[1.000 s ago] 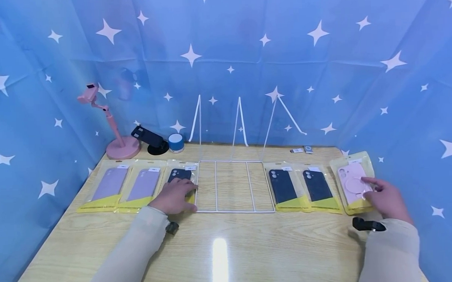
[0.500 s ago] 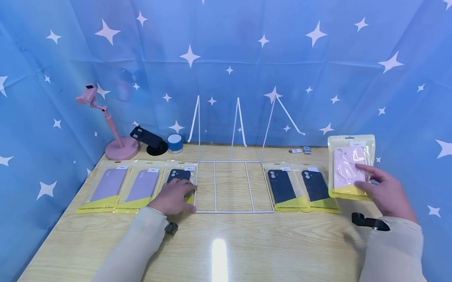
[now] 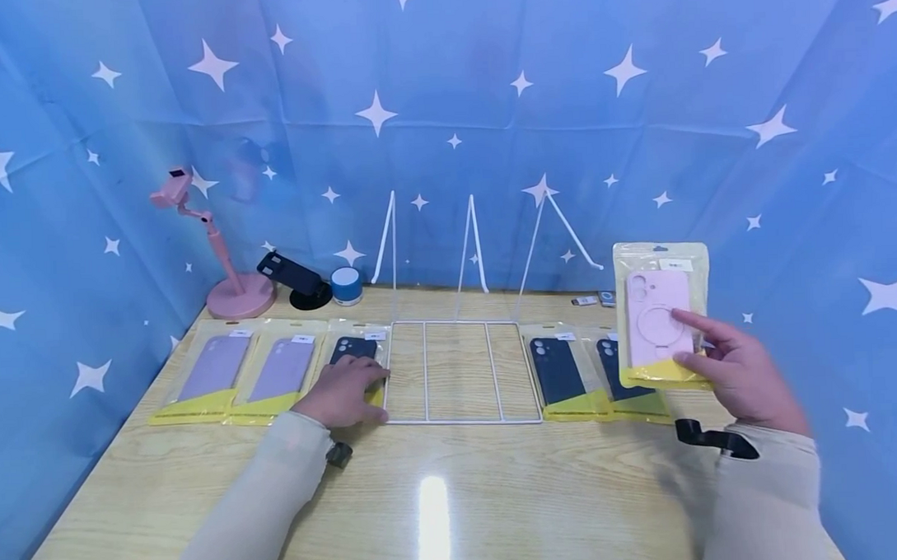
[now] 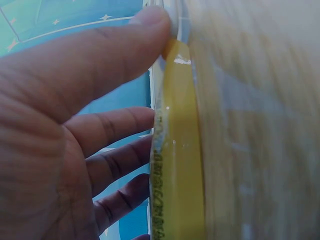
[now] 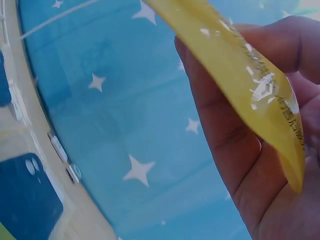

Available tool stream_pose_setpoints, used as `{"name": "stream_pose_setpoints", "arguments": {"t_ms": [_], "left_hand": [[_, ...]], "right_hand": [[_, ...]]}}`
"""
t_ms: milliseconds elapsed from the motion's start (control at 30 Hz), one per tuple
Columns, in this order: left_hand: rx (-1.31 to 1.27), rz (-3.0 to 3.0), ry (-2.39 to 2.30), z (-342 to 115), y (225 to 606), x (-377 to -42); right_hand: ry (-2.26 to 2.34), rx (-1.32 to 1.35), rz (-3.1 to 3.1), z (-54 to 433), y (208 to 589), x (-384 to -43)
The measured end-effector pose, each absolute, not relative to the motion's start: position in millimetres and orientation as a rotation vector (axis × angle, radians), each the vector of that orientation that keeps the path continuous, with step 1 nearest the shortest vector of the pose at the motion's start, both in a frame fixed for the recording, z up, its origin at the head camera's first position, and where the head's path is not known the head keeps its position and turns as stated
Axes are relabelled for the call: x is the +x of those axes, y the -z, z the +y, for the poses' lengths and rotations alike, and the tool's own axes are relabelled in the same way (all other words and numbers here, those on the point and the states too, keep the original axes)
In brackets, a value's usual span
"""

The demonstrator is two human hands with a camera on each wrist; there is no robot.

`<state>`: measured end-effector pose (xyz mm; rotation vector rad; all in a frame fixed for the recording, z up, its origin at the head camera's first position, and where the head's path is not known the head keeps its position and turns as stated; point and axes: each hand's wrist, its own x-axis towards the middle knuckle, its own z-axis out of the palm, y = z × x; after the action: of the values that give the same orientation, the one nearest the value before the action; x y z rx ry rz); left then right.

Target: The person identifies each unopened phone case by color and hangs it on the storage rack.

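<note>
My right hand [image 3: 752,381] holds up a pink phone case [image 3: 645,302] in a clear bag with a yellow lower end, thumb and fingers gripping its right side. The bag is upright and overlaps the rightmost bagged black phone case [image 3: 609,358] in the head view. In the right wrist view the bag's yellow end [image 5: 240,95] passes between thumb and fingers. My left hand [image 3: 341,391] rests over a bagged black phone case [image 3: 356,347], partly hiding it. Its thumb lies at the left edge of a white wire rack [image 3: 464,422], beside the bag's yellow end [image 4: 182,135].
Two bagged lilac phone cases [image 3: 217,366] lie at the left; another bagged black case [image 3: 557,371] lies right of the rack. Three white hooks [image 3: 473,254] rise behind. A pink stand [image 3: 241,295], a black phone holder [image 3: 292,273] and a blue cylinder [image 3: 346,288] stand back left.
My right hand has lifted the bagged pink phone case off the table, tilted it upright and carried it leftward. The left hand has stayed in place.
</note>
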<state>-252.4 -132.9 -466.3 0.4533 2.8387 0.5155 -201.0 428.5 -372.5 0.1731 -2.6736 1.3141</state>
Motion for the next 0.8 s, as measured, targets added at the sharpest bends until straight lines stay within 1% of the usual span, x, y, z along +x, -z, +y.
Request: {"name": "stream_pose_setpoints", "arguments": {"t_ms": [333, 600, 800], "left_hand": [[0.464, 2.840, -0.526, -133, 468, -252], [0.471, 2.847, -0.518, -132, 467, -252], [0.480, 2.852, -0.511, -133, 466, -251]], "right_hand": [[-1.302, 0.430, -2.679, 397, 363, -197], [-1.362, 0.528, -2.641, 393, 363, -195], [-1.387, 0.595, -2.613, 387, 356, -188]]}}
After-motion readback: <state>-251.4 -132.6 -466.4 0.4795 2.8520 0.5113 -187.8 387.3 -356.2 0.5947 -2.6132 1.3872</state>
